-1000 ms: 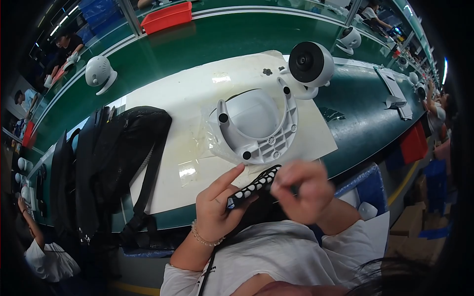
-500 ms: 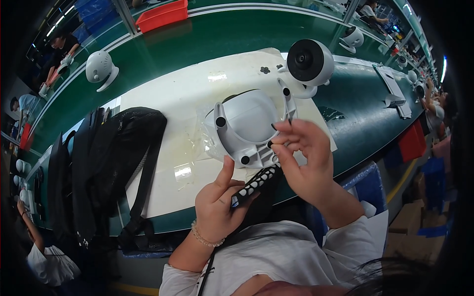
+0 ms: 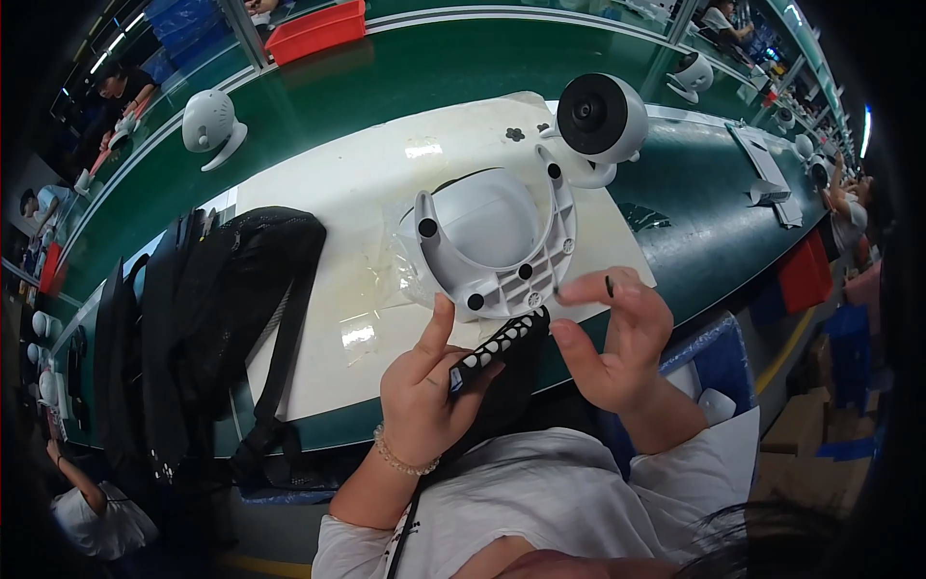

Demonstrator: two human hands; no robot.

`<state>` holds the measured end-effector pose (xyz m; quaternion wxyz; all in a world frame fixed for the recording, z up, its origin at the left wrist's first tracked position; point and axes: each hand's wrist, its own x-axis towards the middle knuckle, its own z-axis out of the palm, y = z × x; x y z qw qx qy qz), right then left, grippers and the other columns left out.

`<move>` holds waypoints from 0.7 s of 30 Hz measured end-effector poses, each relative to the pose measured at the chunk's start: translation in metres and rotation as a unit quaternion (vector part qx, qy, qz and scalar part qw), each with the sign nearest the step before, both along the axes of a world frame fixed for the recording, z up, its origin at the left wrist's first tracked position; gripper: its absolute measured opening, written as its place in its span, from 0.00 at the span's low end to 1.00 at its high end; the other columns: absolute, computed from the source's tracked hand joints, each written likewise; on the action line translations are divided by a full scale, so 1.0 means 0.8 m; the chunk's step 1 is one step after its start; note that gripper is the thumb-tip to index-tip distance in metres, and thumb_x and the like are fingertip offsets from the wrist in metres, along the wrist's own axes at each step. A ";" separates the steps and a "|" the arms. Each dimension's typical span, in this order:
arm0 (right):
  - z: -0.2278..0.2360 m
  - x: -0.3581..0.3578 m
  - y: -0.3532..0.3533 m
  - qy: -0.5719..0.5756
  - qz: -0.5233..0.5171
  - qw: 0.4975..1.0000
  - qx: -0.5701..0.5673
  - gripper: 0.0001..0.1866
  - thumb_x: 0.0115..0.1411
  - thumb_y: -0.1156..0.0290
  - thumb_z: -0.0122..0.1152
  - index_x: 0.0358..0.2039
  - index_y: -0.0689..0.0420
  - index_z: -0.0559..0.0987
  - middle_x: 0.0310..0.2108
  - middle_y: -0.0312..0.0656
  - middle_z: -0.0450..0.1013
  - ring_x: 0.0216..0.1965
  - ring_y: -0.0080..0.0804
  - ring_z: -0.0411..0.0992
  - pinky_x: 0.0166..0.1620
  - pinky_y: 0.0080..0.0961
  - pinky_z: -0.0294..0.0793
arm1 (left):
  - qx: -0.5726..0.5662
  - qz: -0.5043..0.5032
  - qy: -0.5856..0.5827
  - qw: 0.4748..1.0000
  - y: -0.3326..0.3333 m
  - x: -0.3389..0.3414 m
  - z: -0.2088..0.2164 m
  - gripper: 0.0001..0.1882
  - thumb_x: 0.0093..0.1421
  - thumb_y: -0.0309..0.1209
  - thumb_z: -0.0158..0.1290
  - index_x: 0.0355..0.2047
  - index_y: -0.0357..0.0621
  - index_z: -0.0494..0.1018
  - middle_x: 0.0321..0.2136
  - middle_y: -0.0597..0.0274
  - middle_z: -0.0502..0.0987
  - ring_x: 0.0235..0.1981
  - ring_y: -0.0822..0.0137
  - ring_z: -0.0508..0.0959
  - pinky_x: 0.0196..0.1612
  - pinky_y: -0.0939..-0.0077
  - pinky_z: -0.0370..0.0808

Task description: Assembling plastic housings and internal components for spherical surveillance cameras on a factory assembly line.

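Note:
A white rounded device point(image 3: 487, 217) lies on the white mat, its curved ribbed base point(image 3: 502, 289) facing up. Several black round pads point(image 3: 526, 271) sit on the base, and bare round recesses show at its right side and near edge. In my left hand point(image 3: 424, 391) is a black strip with rows of white round gaps point(image 3: 497, 349), gripped between fingers and palm, thumb raised. My right hand point(image 3: 617, 343) hovers right of the strip and just off the base, thumb and fingers apart. Small dark spots show at two of its fingertips; whether these are pads or nails I cannot tell.
A white camera with a black face point(image 3: 600, 114) stands behind the mat point(image 3: 386, 154). Another white unit point(image 3: 210, 125) stands on the green belt beyond. Black bags point(image 3: 251, 280) cover the left of the bench. A red tray point(image 3: 316, 31) is at the far side; people work nearby.
My right hand has drawn back from the base toward the right and spread its fingers, leaving a black pad on the near middle part. The far-left unit has shifted right.

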<state>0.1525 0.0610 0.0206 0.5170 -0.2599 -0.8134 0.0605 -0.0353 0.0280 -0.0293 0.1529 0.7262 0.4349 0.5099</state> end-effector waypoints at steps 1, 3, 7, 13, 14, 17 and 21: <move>-0.010 0.002 -0.002 0.032 0.004 0.999 -0.041 0.28 0.49 0.85 0.56 0.49 0.60 0.58 0.36 0.46 0.71 0.34 0.33 0.71 0.44 0.25 0.64 | -0.002 -0.002 -0.010 1.000 0.000 0.000 -0.001 0.13 0.37 0.22 0.62 0.22 0.33 0.69 0.51 0.39 0.64 0.19 0.63 0.76 0.22 0.77 0.71; -0.019 0.003 -0.002 0.062 0.006 0.994 -0.085 0.28 0.50 0.84 0.57 0.50 0.60 0.57 0.33 0.44 0.72 0.32 0.30 0.70 0.45 0.24 0.63 | -0.006 -0.003 -0.011 1.000 0.001 0.002 0.002 0.13 0.37 0.22 0.62 0.22 0.33 0.69 0.51 0.40 0.63 0.19 0.63 0.75 0.22 0.77 0.71; -0.025 -0.003 0.006 0.063 -0.029 0.989 -0.131 0.29 0.52 0.80 0.57 0.52 0.61 0.55 0.28 0.39 0.71 0.31 0.26 0.68 0.45 0.23 0.62 | -0.003 0.000 0.001 1.000 0.002 0.001 0.002 0.13 0.37 0.22 0.62 0.22 0.33 0.69 0.52 0.42 0.63 0.18 0.63 0.74 0.22 0.76 0.71; -0.027 -0.005 0.000 0.049 -0.065 0.983 -0.163 0.28 0.51 0.77 0.59 0.51 0.61 0.59 0.29 0.36 0.73 0.31 0.24 0.67 0.44 0.22 0.60 | -0.026 0.006 0.010 1.000 0.001 0.002 0.001 0.12 0.38 0.24 0.62 0.20 0.33 0.69 0.52 0.45 0.63 0.18 0.61 0.74 0.22 0.75 0.70; -0.028 -0.005 0.000 0.017 -0.105 0.987 -0.123 0.26 0.49 0.77 0.60 0.49 0.59 0.63 0.29 0.33 0.75 0.31 0.24 0.68 0.42 0.23 0.59 | -0.026 0.006 0.011 1.000 0.001 0.001 0.000 0.12 0.38 0.24 0.62 0.20 0.33 0.69 0.52 0.45 0.63 0.18 0.61 0.74 0.22 0.75 0.70; -0.022 -0.007 0.002 -0.034 -0.162 0.986 -0.003 0.22 0.47 0.77 0.61 0.45 0.58 0.68 0.29 0.29 0.76 0.30 0.23 0.67 0.39 0.22 0.57 | -0.029 0.012 0.009 0.999 0.002 0.000 -0.005 0.13 0.38 0.24 0.62 0.19 0.33 0.68 0.52 0.46 0.63 0.18 0.59 0.74 0.21 0.75 0.69; -0.010 -0.007 -0.004 -0.077 -0.176 0.980 0.052 0.20 0.47 0.78 0.60 0.43 0.58 0.70 0.26 0.28 0.75 0.28 0.22 0.67 0.37 0.23 0.57 | -0.016 0.012 0.008 1.000 0.002 0.000 -0.003 0.13 0.38 0.24 0.62 0.19 0.32 0.67 0.52 0.45 0.63 0.18 0.58 0.74 0.21 0.75 0.69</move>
